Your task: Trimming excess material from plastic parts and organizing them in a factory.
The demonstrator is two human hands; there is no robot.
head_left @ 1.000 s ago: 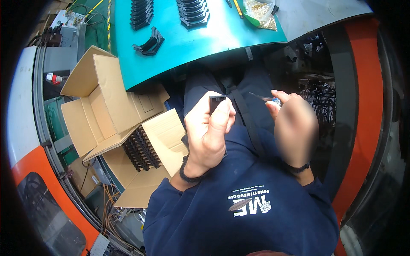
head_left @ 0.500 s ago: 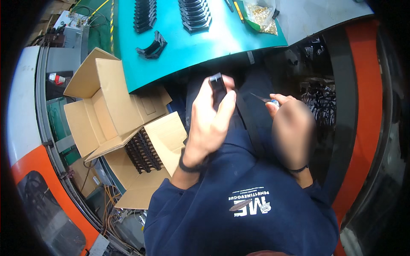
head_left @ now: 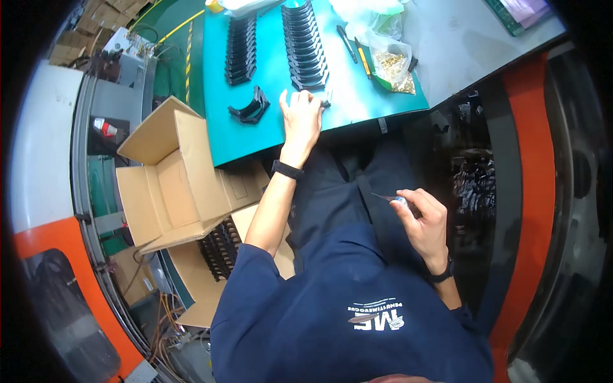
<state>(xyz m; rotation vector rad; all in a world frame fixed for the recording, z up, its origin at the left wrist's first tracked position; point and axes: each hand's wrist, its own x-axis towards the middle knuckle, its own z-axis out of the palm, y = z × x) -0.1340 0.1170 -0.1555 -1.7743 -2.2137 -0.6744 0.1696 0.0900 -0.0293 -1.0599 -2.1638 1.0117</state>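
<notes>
Looking down, head view, the only one. Left hand [head_left: 301,121] stretched out over the green mat [head_left: 274,140], palm down, fingers curled at the near end of the longer row of black curved parts [head_left: 304,51]. A dark part end [head_left: 327,104] shows just beside the fingertips; the hand covers the rest, so cannot tell whether it is pinched or merely touched.

Right hand [head_left: 426,223] closed on a slim pointed tool [head_left: 383,196], held above the lap, tip toward the person's left. Likely kept there so the tool stays ready and its point clear of the other hand.

Parts nest in line, same way round; close stacking probably saves room and makes counting easier. Shorter row [head_left: 241,51] runs to the left of it. Lone curved part [head_left: 250,107] sits apart near the mat's edge, within easy reach, reason unclear.

Pen [head_left: 347,43], yellow-bodied tool [head_left: 363,59] and clear bag of gold-coloured bits [head_left: 393,67] lie to the right of the rows, seemingly out of their way. Open upper carton [head_left: 207,185] at the person's left; below it, a lower carton [head_left: 198,281] holding more black pieces [head_left: 220,249], close to the seat, presumably for a short reach.
</notes>
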